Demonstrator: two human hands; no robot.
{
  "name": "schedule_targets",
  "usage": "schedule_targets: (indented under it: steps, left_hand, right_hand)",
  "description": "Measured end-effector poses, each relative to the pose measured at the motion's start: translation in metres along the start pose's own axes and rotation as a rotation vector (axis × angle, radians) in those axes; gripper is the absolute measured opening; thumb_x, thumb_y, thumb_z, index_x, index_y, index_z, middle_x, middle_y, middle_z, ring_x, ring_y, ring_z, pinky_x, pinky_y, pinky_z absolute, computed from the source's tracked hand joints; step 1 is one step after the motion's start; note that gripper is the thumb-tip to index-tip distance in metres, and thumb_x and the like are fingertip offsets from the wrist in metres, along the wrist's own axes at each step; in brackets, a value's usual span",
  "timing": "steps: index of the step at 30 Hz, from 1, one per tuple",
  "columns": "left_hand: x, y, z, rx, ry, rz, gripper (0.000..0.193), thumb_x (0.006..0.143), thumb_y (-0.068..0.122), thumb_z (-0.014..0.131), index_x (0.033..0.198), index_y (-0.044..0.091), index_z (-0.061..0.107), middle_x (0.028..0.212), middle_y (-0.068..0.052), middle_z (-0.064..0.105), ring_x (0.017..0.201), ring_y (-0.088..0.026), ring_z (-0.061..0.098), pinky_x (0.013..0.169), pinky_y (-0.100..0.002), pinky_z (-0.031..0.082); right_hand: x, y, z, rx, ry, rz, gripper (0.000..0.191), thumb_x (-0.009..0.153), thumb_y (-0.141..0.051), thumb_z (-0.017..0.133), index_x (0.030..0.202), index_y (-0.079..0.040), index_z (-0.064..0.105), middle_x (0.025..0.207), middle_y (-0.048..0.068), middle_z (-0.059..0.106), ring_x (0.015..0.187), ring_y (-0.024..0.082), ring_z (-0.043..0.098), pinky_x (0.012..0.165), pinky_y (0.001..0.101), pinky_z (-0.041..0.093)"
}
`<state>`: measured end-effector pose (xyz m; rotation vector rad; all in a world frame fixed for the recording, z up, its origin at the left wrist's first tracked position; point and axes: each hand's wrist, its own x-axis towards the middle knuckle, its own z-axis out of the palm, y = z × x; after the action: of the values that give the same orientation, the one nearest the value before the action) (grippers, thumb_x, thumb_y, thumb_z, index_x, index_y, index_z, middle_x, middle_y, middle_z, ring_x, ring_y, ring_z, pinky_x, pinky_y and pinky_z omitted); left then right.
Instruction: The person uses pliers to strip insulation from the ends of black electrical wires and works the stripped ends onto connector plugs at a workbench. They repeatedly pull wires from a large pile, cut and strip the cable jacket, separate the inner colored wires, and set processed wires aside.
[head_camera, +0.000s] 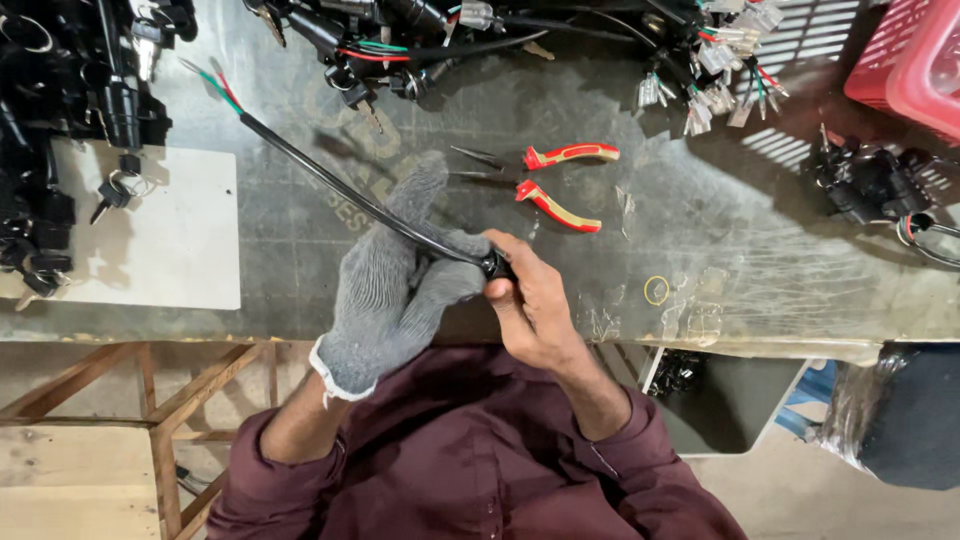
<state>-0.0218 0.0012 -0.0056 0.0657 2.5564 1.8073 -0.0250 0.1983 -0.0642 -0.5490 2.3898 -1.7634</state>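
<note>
Cable (330, 180), black, gripped by gloved left hand (385, 290); bare right hand (530, 305) pinched its near end. Pliers (545, 180) lay beyond, untouched. Steady, firm hold advisable.

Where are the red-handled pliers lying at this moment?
In the head view, the red-handled pliers lie open on the worktable, just beyond the right hand and right of the gloved left hand, which holds the black cable.

Knitted grey cloth glove (385, 290) — glossy black plastic-sheathed cable (330, 180), scuffed dull metal bench top (700, 230), bare wooden frame (160, 420).
</note>
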Motion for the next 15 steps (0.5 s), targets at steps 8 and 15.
schedule_targets:
  steps: [8,15]
  left_hand:
    - [-0.001,-0.005,0.012,0.306,0.087,0.085,0.047,0.093,0.030,0.075,0.125,-0.001,0.059,0.118,-0.022,0.063,0.109,-0.045,0.056,0.096,-0.054,0.043]
    - [0.010,-0.009,-0.006,-0.010,-0.203,0.372,0.040,0.100,0.021,0.067,0.137,0.007,0.063,0.146,-0.009,0.064,0.137,-0.034,0.059,0.124,-0.047,0.039]
  right_hand:
    - [0.005,0.015,-0.013,0.363,-0.127,0.208,0.035,0.098,-0.033,0.053,0.111,-0.001,0.063,0.078,-0.002,0.050,0.069,0.005,0.047,0.063,0.0242,0.038]
    - [0.022,0.008,-0.009,0.243,-0.125,0.061,0.044,0.102,-0.034,0.053,0.121,0.004,0.064,0.106,0.009,0.071,0.096,0.016,0.065,0.090,0.0318,0.052]
